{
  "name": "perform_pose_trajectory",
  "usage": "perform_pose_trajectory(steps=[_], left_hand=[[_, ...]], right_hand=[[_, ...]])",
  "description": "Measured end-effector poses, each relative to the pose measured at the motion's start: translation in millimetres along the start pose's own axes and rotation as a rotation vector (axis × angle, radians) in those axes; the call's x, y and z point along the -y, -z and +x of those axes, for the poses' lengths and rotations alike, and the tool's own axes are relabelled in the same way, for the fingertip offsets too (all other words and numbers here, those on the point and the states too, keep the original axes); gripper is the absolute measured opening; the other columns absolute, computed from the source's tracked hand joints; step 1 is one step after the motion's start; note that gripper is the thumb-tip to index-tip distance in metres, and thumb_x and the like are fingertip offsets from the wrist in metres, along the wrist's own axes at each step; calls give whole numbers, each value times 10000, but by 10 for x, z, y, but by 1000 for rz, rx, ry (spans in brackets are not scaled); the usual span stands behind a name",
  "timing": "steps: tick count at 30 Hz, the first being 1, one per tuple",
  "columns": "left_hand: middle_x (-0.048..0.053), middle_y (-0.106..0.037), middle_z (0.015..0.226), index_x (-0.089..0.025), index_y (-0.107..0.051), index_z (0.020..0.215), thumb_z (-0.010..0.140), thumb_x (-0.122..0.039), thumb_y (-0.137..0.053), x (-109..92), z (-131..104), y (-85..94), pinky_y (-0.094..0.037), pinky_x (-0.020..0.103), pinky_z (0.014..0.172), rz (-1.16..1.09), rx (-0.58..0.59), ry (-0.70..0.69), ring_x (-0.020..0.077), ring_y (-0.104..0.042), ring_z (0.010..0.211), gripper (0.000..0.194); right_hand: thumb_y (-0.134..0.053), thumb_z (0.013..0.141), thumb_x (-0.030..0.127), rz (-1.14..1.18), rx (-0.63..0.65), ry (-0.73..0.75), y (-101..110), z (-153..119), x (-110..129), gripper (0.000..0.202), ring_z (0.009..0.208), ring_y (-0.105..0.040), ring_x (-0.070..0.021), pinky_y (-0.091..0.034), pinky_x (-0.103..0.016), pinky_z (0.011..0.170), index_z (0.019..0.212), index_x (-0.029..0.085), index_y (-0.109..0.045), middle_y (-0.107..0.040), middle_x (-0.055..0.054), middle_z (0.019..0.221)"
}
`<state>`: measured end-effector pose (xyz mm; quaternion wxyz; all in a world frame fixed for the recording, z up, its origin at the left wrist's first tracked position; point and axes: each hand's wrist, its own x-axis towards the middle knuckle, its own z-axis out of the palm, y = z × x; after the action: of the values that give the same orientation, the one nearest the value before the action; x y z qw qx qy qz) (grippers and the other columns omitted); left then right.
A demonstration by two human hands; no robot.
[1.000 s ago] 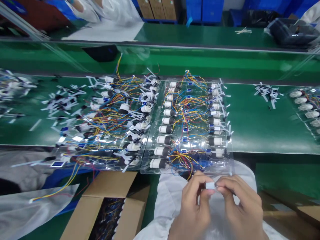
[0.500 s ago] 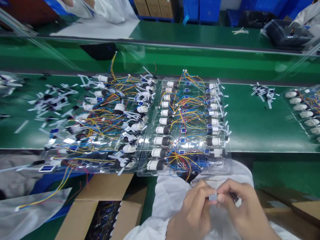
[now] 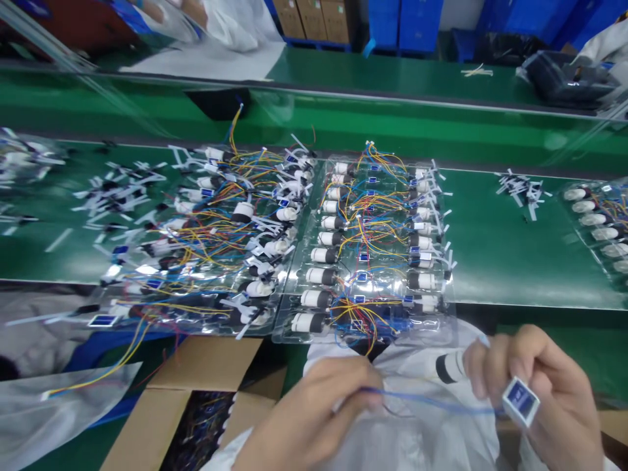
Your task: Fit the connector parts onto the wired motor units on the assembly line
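Note:
My right hand (image 3: 554,386) grips a white cylindrical part with a black band (image 3: 449,368), like a small motor. At the same hand's fingertips sits a small square module with a blue face and white frame (image 3: 521,400). Thin blue wires (image 3: 432,400) stretch from beside the module across to my left hand (image 3: 318,412), whose thumb and fingers pinch them. Both hands are above my lap, in front of the bench edge. Just beyond them lies a clear plastic tray (image 3: 289,332) with rows of similar white-and-black cylinders, blue-faced modules and coloured wires.
Left of that tray, another pile of wired cylinders (image 3: 255,288) covers the bench. Loose white-and-black strips (image 3: 115,190) lie farther left, more strips (image 3: 524,190) to the right. An opened cardboard box (image 3: 147,418) stands below the bench. Across the divider, a co-worker's sleeve (image 3: 240,23) shows.
My hands, close together before on a small pale piece, have moved apart. My left hand went left with the wires drawn out; my right went right, and the cylinder and blue-faced module now show.

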<state>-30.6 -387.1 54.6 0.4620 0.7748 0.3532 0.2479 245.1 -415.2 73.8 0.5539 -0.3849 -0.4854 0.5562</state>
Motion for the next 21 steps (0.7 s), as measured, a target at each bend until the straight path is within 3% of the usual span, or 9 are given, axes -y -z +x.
perform_pose_trajectory(steps=[3, 6, 11, 17, 21], left_hand=[[-13, -750, 726, -236, -716, 858, 990, -168, -639, 6, 14, 143, -522, 234, 630, -17, -339, 99, 149, -708, 654, 167], [-14, -748, 701, -224, -729, 858, 987, -181, -634, 24, 118, 162, -554, 233, 645, -129, -511, 199, 154, -727, 663, 166], [-7, -779, 730, -205, -727, 864, 975, -185, -641, 51, 266, 82, -583, 204, 633, -294, -515, 219, 137, -737, 657, 141], [9, -794, 730, -192, -722, 878, 982, -238, -665, 86, 216, 138, -607, 214, 639, -354, -587, 267, 150, -753, 653, 127], [15, -805, 760, -198, -719, 895, 1001, -290, -676, 53, 178, 109, -618, 216, 683, -391, -568, 292, 145, -762, 685, 147]], right_hand=[[-563, 1071, 417, -157, -59, 57, 0, 131, -177, 200, 773, -703, -209, -607, -349, 700, 974, 247, -604, -664, -27, 800], [-539, 1090, 343, -382, -89, 95, 61, 167, -383, 151, 928, -734, -215, -615, -329, 789, 1022, 239, -624, -712, -60, 939], [-533, 1083, 299, -628, -101, 117, 148, 85, -568, 122, 1049, -739, -233, -618, -335, 857, 1070, 229, -632, -730, -99, 1074], [-655, 1016, 451, -839, 3, 208, 155, 11, -593, 268, 1137, -710, -278, -610, -399, 906, 1163, 227, -672, -714, -125, 1227], [-715, 988, 319, -986, 60, 303, 153, 35, -645, 134, 1084, -720, -275, -612, -414, 886, 1090, 233, -717, -735, -109, 1194]])
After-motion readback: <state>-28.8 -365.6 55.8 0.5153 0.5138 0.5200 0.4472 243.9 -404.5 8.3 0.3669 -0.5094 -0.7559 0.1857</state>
